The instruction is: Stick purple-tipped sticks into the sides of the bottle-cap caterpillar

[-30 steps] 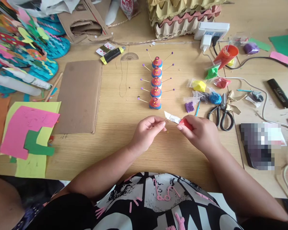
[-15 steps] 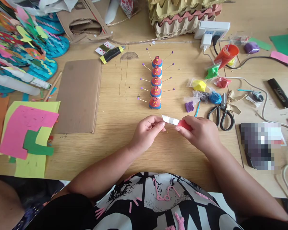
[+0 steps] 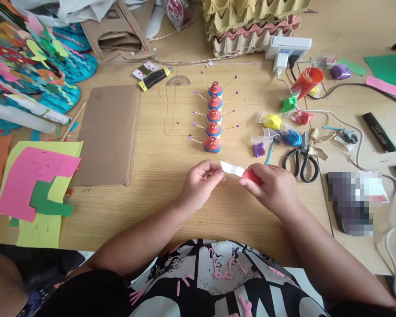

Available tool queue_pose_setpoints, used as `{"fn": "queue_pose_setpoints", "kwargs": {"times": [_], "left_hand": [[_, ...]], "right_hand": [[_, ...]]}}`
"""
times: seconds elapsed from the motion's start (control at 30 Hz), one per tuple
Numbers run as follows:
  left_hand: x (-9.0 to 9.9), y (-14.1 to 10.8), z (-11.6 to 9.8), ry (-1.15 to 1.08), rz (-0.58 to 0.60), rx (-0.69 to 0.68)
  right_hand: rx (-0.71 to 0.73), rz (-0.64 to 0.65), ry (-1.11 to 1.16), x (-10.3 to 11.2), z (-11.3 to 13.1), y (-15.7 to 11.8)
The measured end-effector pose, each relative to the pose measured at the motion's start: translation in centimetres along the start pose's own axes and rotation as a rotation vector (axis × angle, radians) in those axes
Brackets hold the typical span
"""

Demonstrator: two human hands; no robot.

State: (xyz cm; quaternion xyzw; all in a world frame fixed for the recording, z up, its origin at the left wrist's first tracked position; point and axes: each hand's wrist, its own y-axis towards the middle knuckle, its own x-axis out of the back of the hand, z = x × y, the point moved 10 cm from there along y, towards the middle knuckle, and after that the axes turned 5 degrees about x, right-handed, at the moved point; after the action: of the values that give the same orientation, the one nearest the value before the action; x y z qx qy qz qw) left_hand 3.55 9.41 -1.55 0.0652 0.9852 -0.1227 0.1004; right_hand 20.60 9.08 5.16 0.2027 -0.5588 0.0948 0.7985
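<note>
Both hands are above the table's front part, below a column of several red and blue clay figures [image 3: 214,115] with purple-tipped sticks at their sides. My right hand [image 3: 274,187] is closed around a red-handled cutter [image 3: 251,176], whose pale end points left. At that pale end, my left hand [image 3: 201,182] has its thumb and fingertips pinched together. Whether the left fingertips grip the cutter's tip or a tiny piece beside it is too small to tell.
Right of the figures lie clay bags [image 3: 271,121], black scissors [image 3: 302,160] and a red cone [image 3: 307,81]. A cardboard sheet [image 3: 107,134] and coloured paper [image 3: 51,176] are on the left. Egg trays [image 3: 251,26] stand behind. A person's arm [image 3: 5,281] shows at lower left.
The view has shifted slightly. Both hands keep nearly the same pose, with the cutter still in my right hand and tilted a little differently.
</note>
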Motion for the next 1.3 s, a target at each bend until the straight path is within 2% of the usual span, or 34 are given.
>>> {"fn": "queue_pose_setpoints", "kwargs": {"times": [0.1,0.3,0.43,0.57,0.7,0.8,1.03,1.1,1.23,1.3], "left_hand": [[-0.2,-0.1,-0.1,0.010,0.022,-0.024],[-0.3,-0.2,-0.6,0.080,0.024,-0.061],[-0.5,-0.7,-1.6,0.114,0.018,-0.094],[-0.9,-1.0,-1.9,0.137,0.030,-0.089],[-0.3,-0.8,-1.6,0.129,-0.019,-0.087],[-0.2,-0.6,-1.3,0.120,-0.014,-0.078],[-0.2,-0.8,-1.8,0.167,-0.010,-0.098],[-0.2,-0.8,-1.9,0.171,-0.016,-0.108],[-0.4,-0.9,-2.0,0.154,-0.009,-0.116],[-0.3,-0.8,-2.0,0.142,-0.013,-0.113]], "right_hand": [[0.039,-0.021,-0.024,0.0,0.6,0.0],[0.010,0.010,-0.040,-0.4,0.2,0.1],[-0.107,0.041,-0.059,-0.5,-1.6,0.2],[-0.257,0.003,-0.052,0.5,-3.8,0.0],[-0.119,0.022,0.040,0.3,-1.9,0.1],[-0.023,0.038,0.057,-0.2,-0.3,0.0],[-0.040,0.053,0.025,-0.7,-0.4,0.0],[-0.074,0.067,0.012,-0.7,-1.0,0.1],[-0.263,0.050,-0.039,-0.2,-3.6,0.1],[-0.288,0.042,-0.016,0.0,-3.9,0.0]]}}
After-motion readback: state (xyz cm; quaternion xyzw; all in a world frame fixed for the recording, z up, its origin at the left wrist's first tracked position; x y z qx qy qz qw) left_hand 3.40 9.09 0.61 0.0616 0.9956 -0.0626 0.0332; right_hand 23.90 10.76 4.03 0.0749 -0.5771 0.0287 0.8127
